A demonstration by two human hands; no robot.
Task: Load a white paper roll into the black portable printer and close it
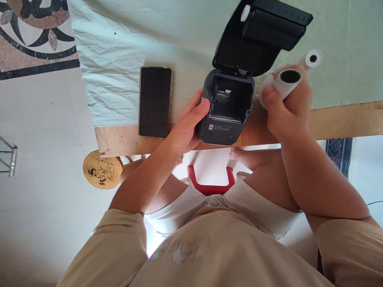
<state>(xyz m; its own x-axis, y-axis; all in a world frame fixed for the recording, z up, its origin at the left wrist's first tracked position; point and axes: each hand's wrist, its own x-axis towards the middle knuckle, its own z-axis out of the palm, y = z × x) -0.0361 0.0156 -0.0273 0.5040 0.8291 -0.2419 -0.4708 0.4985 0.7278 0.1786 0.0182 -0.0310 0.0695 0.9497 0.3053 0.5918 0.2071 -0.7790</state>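
Gripping the portable roll-fed printer (220,133) on its nine-o'clock side, the left hand (189,124) holds it over the desk's (344,119) near edge; the right hand (290,107), at three o'clock, is closed round a white paper roll (282,87). I'd keep the left grip firm, the right light, so the roll isn't crushed. The lid (248,50) stands open toward one o'clock; the paper bay (231,99) shows a printed sticker, no roll. A second roll (318,58) lies at two, a smartphone (155,101) at nine.
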